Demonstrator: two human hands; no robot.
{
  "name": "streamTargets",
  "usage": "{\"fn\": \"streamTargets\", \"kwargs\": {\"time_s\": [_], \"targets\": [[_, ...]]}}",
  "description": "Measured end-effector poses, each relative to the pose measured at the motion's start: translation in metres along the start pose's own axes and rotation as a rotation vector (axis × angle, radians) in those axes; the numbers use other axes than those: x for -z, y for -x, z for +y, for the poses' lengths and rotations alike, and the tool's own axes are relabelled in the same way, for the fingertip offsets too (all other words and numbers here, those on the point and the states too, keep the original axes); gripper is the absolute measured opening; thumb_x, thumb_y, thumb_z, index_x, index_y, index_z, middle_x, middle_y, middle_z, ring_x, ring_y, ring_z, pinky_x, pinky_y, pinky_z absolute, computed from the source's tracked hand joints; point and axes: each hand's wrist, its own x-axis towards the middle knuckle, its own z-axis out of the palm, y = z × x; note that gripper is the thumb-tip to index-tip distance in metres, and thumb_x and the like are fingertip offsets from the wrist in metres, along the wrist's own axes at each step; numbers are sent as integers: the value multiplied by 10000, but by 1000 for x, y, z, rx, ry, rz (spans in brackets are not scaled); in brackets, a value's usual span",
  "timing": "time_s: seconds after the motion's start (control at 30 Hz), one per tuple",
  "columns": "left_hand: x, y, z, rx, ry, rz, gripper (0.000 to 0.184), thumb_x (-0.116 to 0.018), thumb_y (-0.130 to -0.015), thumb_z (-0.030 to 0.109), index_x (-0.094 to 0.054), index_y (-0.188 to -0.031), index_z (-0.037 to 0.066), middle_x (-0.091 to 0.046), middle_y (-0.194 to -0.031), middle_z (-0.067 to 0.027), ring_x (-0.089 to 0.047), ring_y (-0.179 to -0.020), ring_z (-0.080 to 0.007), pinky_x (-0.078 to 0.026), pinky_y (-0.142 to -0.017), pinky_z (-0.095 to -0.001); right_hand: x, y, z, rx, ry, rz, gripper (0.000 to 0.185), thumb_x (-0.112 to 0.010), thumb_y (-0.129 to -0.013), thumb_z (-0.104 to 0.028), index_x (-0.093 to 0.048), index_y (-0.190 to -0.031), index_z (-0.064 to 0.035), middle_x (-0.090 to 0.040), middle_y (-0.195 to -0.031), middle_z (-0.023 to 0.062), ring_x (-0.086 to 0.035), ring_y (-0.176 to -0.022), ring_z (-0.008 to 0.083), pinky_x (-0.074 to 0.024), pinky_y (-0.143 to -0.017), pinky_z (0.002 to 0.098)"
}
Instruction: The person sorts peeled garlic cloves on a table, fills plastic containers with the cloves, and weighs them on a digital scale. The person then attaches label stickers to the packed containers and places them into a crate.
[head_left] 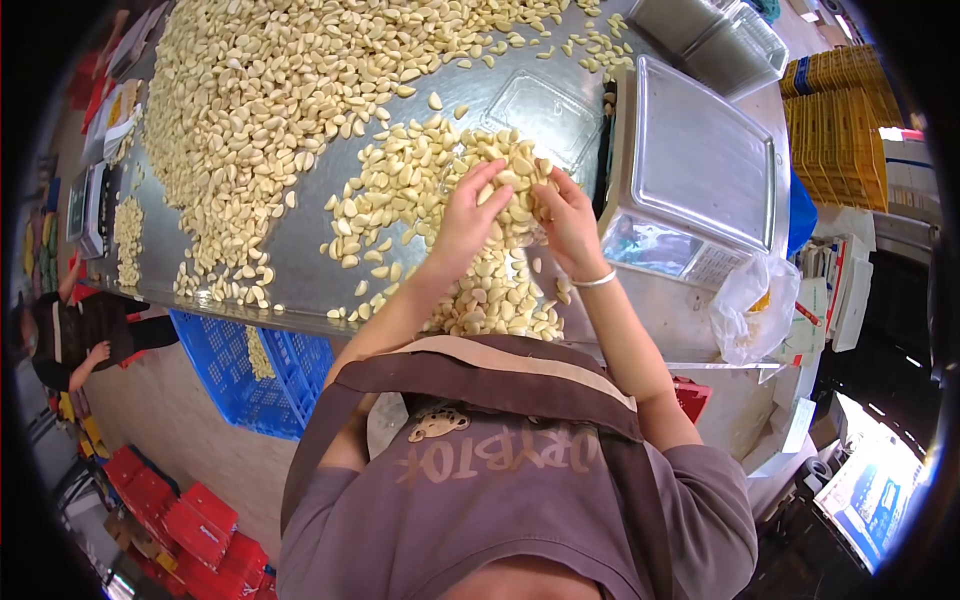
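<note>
Peeled garlic cloves are heaped high in front of me, near the table edge. My left hand curls its fingers and thumb against the left side of this heap, gripping cloves. On the opposite side, my right hand, with a bangle on its wrist, has its fingertips closed on cloves at the top. The heap partly hides the fingertips of both hands. More cloves lie between my forearms and close to my apron. Whether a container sits beneath the heap, I cannot tell.
A large clove pile spreads over the metal table at far left. A scale stands right of my hands, with clear trays behind and a plastic bag nearer. A blue crate sits below; another person is at left.
</note>
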Motion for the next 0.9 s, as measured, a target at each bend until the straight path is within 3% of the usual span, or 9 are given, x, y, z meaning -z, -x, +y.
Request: {"fn": "streamTargets", "kwargs": {"time_s": [0.07, 0.1, 0.2, 0.23, 0.37, 0.57, 0.67, 0.77, 0.9], "targets": [[13, 2, 37, 140, 48, -81, 329, -546, -891, 132, -541, -1212, 60, -502, -1251, -72, -516, -1050, -135, -456, -826, -249, 9, -2, -11, -100, 56, -38, 443, -528, -893, -69, -401, -1311, 4, -543, -1140, 62, -545, -967, 121, -468, -798, 281], [26, -6, 25, 112, 99, -82, 292, -586, -858, 107, -591, -1149, 81, -552, -1166, -65, -557, -953, -123, -486, -738, -252, 9, 2, -18, -115, 51, -61, 462, -526, -895, -70, -387, -1331, -5, -537, -1152, 62, -536, -997, 130, -466, -822, 305], [61, -12, 28, -116, -604, 39, 229, -606, -813, 57, -628, -1039, 25, -566, -1037, -122, -602, -895, -180, -490, -713, -259, 19, 7, -22, -143, 191, -41, 453, -525, -897, -71, -396, -1327, -8, -527, -1170, 58, -527, -1013, 126, -466, -834, 307], [67, -12, 19, -188, -674, 36, 186, -624, -796, 66, -647, -977, 27, -561, -910, -94, -601, -783, -183, -488, -680, -287, 23, 7, -20, -124, 214, -38, 440, -528, -896, -71, -411, -1316, -12, -514, -1200, 57, -525, -1006, 120, -482, -842, 308], [66, -9, -2, -239, -810, -28, 205, -651, -786, 91, -643, -980, 25, -557, -909, -83, -591, -705, -178, -476, -647, -281, 32, 9, -12, -73, 79, -61, 451, -575, -855, -43, -441, -1282, 12, -492, -1255, 95, -546, -941, 99, -527, -774, 246], [57, -8, 9, -234, -1025, -5, 206, -652, -791, 123, -643, -972, 24, -557, -926, -91, -601, -736, -231, -479, -661, -328, 55, -2, 7, 49, 416, 178, 278, -594, -846, -52, -509, -1104, 7, -535, -1088, 80, -586, -790, 88, -517, -668, 227], [53, -12, 7, -175, -1086, 15, 196, -657, -776, 128, -648, -933, 11, -563, -897, -112, -601, -757, -260, -476, -675, -348, 52, -5, 23, 58, 187, 202, 261, -620, -827, -59, -491, -1050, -11, -530, -950, 37, -564, -774, 81, -494, -624, 207], [57, -19, 1, -164, -1051, 1, 201, -659, -758, 157, -643, -885, 2, -564, -932, -134, -604, -734, -289, -496, -678, -372, 51, -12, 36, 109, 269, 275, 314, -624, -799, -10, -442, -1054, 3, -503, -886, 48, -536, -694, 93, -473, -550, 207], [60, -22, -7, -216, -932, 23, 202, -657, -734, 139, -641, -865, -14, -573, -899, -157, -598, -699, -284, -492, -663, -352, 49, -14, 38, 74, 117, 315, 323, -606, -820, -29, -425, -1085, 8, -507, -872, 54, -517, -640, 92, -464, -526, 208]]}}
